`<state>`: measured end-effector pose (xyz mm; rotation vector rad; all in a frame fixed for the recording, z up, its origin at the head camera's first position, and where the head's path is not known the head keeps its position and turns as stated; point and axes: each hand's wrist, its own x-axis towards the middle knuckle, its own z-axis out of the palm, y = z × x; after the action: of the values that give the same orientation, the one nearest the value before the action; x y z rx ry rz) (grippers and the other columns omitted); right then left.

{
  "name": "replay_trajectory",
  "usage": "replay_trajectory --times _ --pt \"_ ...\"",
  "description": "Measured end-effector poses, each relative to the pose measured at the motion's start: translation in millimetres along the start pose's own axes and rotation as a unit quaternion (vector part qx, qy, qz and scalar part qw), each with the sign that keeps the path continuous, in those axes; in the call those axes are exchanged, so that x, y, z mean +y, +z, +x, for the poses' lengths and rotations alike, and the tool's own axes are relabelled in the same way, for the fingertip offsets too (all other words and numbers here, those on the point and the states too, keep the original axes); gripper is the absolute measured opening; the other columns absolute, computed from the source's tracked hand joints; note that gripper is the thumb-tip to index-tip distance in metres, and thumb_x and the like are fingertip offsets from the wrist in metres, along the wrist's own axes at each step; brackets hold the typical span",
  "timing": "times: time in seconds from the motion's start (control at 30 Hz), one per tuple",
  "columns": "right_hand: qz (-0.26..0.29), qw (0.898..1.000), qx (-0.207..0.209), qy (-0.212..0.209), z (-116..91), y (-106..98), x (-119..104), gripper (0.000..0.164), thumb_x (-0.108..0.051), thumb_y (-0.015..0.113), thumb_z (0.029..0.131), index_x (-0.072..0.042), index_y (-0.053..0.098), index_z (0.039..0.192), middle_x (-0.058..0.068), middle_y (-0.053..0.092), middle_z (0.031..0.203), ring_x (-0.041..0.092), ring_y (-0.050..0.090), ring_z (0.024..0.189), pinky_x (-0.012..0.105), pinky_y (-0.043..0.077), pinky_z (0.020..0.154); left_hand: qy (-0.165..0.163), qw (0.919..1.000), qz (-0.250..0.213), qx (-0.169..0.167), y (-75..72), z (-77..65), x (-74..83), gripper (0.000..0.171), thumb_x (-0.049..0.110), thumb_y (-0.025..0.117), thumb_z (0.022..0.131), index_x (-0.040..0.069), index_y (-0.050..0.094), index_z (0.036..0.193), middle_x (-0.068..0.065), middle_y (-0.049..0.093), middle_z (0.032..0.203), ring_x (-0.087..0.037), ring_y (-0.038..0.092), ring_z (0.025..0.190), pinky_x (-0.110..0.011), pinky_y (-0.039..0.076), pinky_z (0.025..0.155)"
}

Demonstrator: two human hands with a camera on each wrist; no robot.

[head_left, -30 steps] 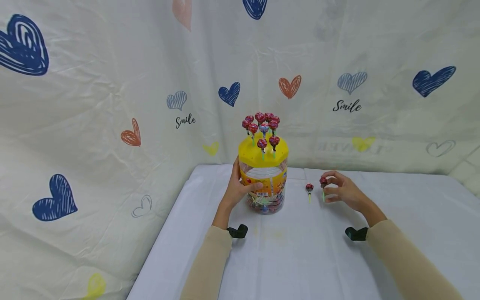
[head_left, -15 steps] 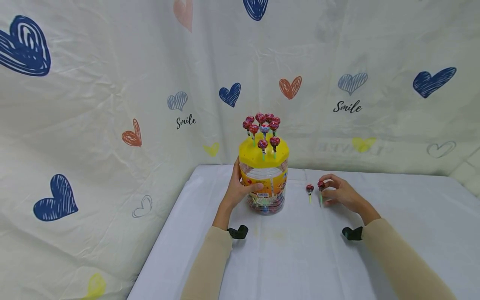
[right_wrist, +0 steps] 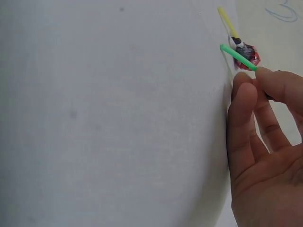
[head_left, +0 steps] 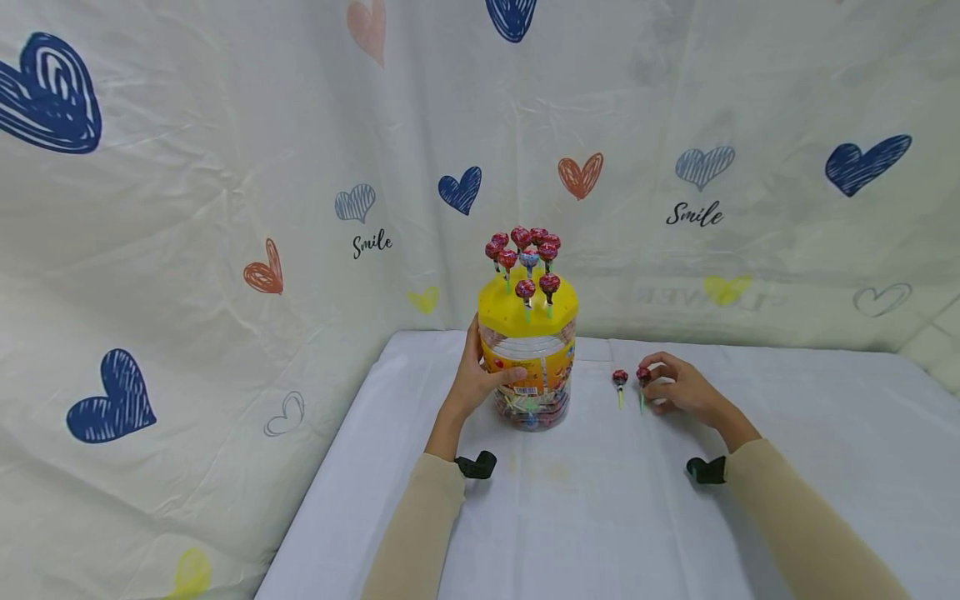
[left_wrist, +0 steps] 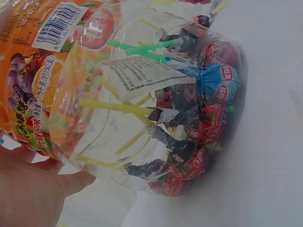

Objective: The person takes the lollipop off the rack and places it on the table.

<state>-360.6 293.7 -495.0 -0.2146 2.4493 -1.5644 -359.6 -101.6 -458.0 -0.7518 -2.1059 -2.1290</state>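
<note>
My left hand (head_left: 480, 375) grips the side of a clear plastic jar (head_left: 532, 408) with a yellow lid (head_left: 525, 321), its thumb across the orange label (left_wrist: 28, 85). Several wrapped lollipops stand upright on the lid, including one with a blue wrapper (head_left: 529, 257). More lollipops (left_wrist: 208, 125) lie in the bottom of the jar. To the right, my right hand (head_left: 678, 387) pinches a red-wrapped lollipop between thumb and fingers, low over the table. Its green stick (right_wrist: 239, 57) sticks out past the thumb; the candy is mostly hidden in the right wrist view. Beside it lies another lollipop (head_left: 619, 377) with a yellow stick.
A white cloth covers the table (head_left: 600, 517). Behind it and on the left hangs a pale curtain (head_left: 300, 100) printed with hearts and "Smile". The table's back edge runs just beyond the jar and the lollipops.
My right hand has moved slightly left and down with the lollipop, closer to the one lying on the table. The left hand and the jar have stayed in place.
</note>
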Motion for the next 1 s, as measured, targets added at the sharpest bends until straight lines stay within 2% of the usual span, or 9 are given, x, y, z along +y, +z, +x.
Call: replay_trajectory --times 0.23,0.57,0.87,1.0 --pt "-0.052 0.999 0.006 -0.012 2 -1 -2 0.049 -0.010 0.069 0.096 -0.005 0.047 0.140 0.027 0.054 0.128 0.022 0.059 0.090 0.034 0.056 0.065 -0.003 1.0000 -0.003 0.001 -0.9 0.5 0.6 0.101 0.041 0.085 0.083 0.055 0.016 0.156 0.006 0.044 0.152 -0.035 0.040 0.145 -0.057 0.042 0.117" --pt "-0.097 0.995 0.013 0.012 6 0 -1 0.049 -0.013 0.071 0.095 -0.004 0.051 0.138 0.027 0.053 0.133 0.022 0.058 0.092 0.032 0.053 0.063 -0.008 1.0000 -0.002 -0.001 0.2 0.0 0.6 0.101 0.034 0.084 0.086 0.054 0.015 0.156 0.004 0.043 0.154 -0.034 0.040 0.145 -0.057 0.040 0.118" --pt "-0.109 0.994 0.013 0.012 9 0 0 0.049 -0.014 0.073 0.094 -0.001 0.054 0.137 0.027 0.054 0.130 0.022 0.057 0.088 0.032 0.052 0.060 -0.020 0.9998 0.000 0.001 0.9 -0.1 1.0 0.101 0.032 0.084 0.086 0.056 0.015 0.155 0.005 0.042 0.155 -0.030 0.040 0.145 -0.057 0.040 0.119" --pt "-0.115 0.993 0.017 0.012 11 1 2 0.048 -0.013 0.073 0.094 -0.002 0.055 0.137 0.026 0.055 0.129 0.020 0.057 0.085 0.032 0.052 0.059 -0.019 0.9998 0.001 0.001 -0.2 0.1 0.0 0.100 0.030 0.083 0.087 0.056 0.014 0.155 0.002 0.041 0.156 -0.031 0.039 0.146 -0.057 0.040 0.118"
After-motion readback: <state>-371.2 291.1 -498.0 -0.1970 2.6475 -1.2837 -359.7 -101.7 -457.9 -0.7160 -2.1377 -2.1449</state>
